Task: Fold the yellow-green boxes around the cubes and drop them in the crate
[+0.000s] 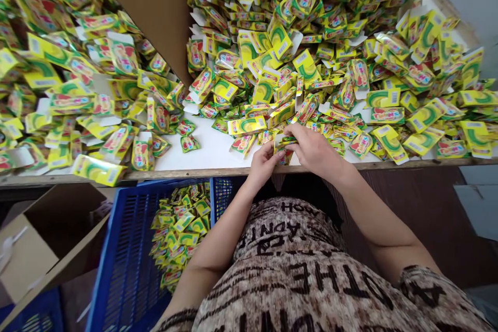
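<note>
- Yellow-and-green printed sachets lie heaped across a white tabletop, many showing white paper tabs, with an upright cardboard divider standing between two heaps.
- A person in a brown patterned top with black lettering leans over the wooden front edge of the tabletop, both forearms angled inward so that the hands meet just above it.
- Left hand: raised from the wrist, fingers curled, its grip narrow on one side of a small sachet.
- Right hand: back turned upward, fingers reaching across toward the left hand, its grip equally narrow on the same small sachet.
- The small sachet sits between both hands, above the tabletop near its front edge, largely hidden by the fingers, with loose sachets just beside it.
- Below the edge, a blue plastic crate holds a smaller pile of sachets, and an open cardboard box stands to its left.
</note>
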`<state>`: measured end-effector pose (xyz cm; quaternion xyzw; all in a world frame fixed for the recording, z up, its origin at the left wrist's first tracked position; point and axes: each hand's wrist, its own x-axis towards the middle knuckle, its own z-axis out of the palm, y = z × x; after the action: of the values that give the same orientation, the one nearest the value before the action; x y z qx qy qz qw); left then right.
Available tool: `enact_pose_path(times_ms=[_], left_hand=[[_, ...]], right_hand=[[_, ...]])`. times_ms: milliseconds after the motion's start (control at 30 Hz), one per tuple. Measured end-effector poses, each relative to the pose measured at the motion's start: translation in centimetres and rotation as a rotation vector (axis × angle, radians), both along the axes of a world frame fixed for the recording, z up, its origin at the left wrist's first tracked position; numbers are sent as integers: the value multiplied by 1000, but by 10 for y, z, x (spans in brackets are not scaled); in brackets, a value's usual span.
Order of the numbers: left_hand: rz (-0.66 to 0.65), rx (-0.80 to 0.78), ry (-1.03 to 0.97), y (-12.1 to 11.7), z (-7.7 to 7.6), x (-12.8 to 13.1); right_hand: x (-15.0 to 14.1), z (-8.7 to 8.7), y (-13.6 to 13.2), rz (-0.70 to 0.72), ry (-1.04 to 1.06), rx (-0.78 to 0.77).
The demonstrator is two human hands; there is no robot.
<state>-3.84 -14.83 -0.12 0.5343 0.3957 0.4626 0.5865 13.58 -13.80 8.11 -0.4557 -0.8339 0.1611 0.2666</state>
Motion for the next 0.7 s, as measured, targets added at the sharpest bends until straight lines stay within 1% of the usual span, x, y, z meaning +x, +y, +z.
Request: enact_pose_path(times_ms=[100, 200, 267, 333, 367, 400, 467, 533, 567, 600, 633, 667, 700], left_hand=[[-26, -13, -49, 0, 1, -2], [-4, 22, -15, 0, 0, -3], [11, 39, 39, 1, 1, -4], [13, 35, 65, 1, 2, -4], [13, 27, 63, 1, 3, -4], [13, 16, 58, 1, 4, -5], [13, -18, 32, 0, 6, -7], [1, -91, -38, 1, 9, -10], [-14, -150, -96, 2, 11, -12], [-30, -219, -161, 4, 12, -14], [-47, -294, -223, 7, 14, -16], [-62, -364, -273, 10, 15, -17], [-77, -423, -306, 13, 17, -18]], right_hand=[[1, -3, 2, -12, -10, 64], [1, -5, 1, 30, -130, 117], [1, -5, -1, 78, -207, 80], [2, -8, -4, 116, -200, 10], [3, -11, -6, 111, -135, -18], [3, -16, -8, 78, -26, -46], [4, -30, -13, -81, 302, -124], [1, -46, -18, -271, 653, -294], [-1, -52, -20, -323, 784, -417], [-3, -57, -21, -325, 871, -548], [-6, -59, -22, -283, 916, -665], [-8, -60, -21, -218, 922, -745], [-11, -58, -20, -164, 899, -761]])
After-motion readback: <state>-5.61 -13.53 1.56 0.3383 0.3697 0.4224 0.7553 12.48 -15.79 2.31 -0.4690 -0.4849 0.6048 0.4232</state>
